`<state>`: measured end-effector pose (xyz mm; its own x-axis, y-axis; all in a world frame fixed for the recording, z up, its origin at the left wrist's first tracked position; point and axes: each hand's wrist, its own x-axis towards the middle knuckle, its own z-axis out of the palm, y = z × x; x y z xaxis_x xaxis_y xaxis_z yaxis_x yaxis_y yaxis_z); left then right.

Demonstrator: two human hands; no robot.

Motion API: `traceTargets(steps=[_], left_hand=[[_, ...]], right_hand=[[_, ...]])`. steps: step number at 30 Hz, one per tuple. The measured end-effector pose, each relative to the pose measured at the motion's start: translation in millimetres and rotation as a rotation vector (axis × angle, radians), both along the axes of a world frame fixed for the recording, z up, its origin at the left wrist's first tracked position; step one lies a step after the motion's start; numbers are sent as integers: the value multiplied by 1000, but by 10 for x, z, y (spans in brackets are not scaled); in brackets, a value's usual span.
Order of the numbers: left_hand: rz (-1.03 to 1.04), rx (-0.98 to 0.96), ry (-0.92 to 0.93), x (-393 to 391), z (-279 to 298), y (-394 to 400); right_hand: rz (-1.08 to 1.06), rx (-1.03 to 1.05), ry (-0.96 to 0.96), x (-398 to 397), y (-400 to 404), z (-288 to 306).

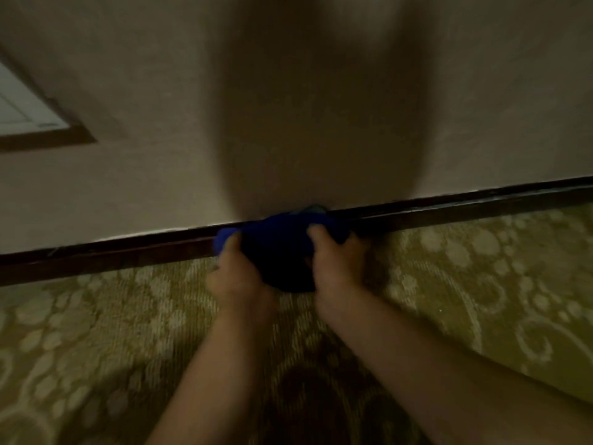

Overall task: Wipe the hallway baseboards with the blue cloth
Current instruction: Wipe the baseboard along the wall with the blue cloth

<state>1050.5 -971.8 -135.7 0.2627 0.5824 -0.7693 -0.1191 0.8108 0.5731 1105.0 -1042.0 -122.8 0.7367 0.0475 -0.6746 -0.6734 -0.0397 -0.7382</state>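
Mid-wipe, by the look of it: blue cloth bunched at frame centre, pressed against the dark baseboard, gripped by curled fingers of left hand and right hand. No telling which stretches are clean; long runs toward lower left and upper right probably left

Beige textured wall, darkened at the middle by a broad soft shadow. Dark wooden frame corner with a pale panel at far left. Below, olive-green carpet, patterned with pale dotted swirls, blurred.
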Motion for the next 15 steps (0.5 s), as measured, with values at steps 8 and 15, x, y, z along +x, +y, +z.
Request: traceTargets(steps=[8, 15], left_hand=[[-109, 117, 101, -4, -40, 1], [123, 21, 64, -173, 24, 228]], right_hand=[[-201, 11, -8, 144, -93, -46], [-72, 14, 108, -179, 407, -55]])
